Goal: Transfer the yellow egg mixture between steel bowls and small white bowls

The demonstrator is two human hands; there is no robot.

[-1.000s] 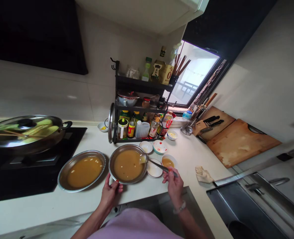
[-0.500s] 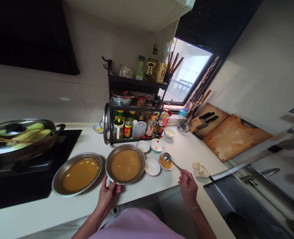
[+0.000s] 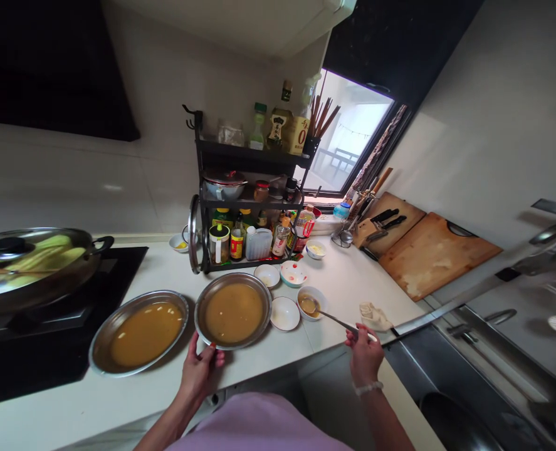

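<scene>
Stove: a lidded pan [image 3: 28,266] with green vegetables under its glass lid sits on the black cooktop [image 3: 47,326] at far left.
Left pan: a round metal pan [image 3: 139,331] of brown liquid lies on the white counter [image 3: 268,357], just beside the cooktop's edge.
Left hand: the left hand [image 3: 200,369] grips the near rim of a second round metal pan [image 3: 233,310], also filled with brown liquid; its fingers [image 3: 212,358] are curled and pressed against the rim, thumb side up, not spread.
Spice rack: a black tiered rack [image 3: 247,207] behind the pans carries bottles, jars, a covered pot and a holder of chopsticks; a pan lid leans on its left side.
Small bowls: an empty white bowl [image 3: 284,313] touches the second pan's right rim; two more little bowls stand behind it, near the rack.
Spoon: a long metal spoon [image 3: 334,318] rests with its bowl inside a small white sauce bowl [image 3: 311,302] holding brown liquid, its handle slanting down to the right.
Right hand: the right hand [image 3: 365,354] pinches the handle's end between closed fingers [image 3: 355,335] at the counter's edge.
Cloth: a crumpled rag [image 3: 374,316] lies just beside that hand.
Boards: two wooden cutting boards [image 3: 430,254] and a knife block stand under the window, with the sink [image 3: 470,376] at far right.
</scene>
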